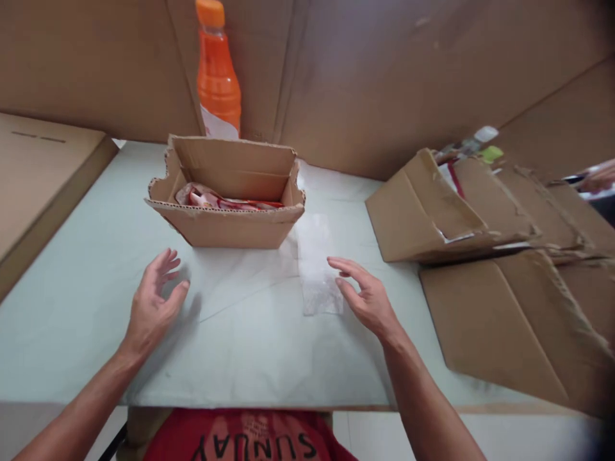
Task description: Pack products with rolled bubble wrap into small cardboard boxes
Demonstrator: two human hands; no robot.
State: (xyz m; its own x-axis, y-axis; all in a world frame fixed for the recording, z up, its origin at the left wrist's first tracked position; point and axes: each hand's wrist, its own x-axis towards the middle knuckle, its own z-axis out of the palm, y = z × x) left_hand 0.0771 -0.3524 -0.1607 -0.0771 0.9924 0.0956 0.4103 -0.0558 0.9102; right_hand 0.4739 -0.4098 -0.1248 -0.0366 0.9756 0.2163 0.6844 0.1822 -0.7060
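Observation:
My left hand (154,298) hovers open over the pale table (72,307), fingers loosely curled, holding nothing. My right hand (361,293) is open too, fingers stretched toward a clear plastic bag (316,269) lying flat on the table, its fingertips at the bag's right edge. Just beyond both hands stands a small open cardboard box (225,195) with red-and-white packets (216,200) inside. A large transparent sheet (240,282) lies under the box and between my hands.
An orange drink bottle (217,70) stands behind the box against tall cardboard sheets (384,77). Flattened and torn cartons (480,256) cover the table's right side. A flat brown box (43,179) lies at the left edge. Someone's hand (598,176) shows far right.

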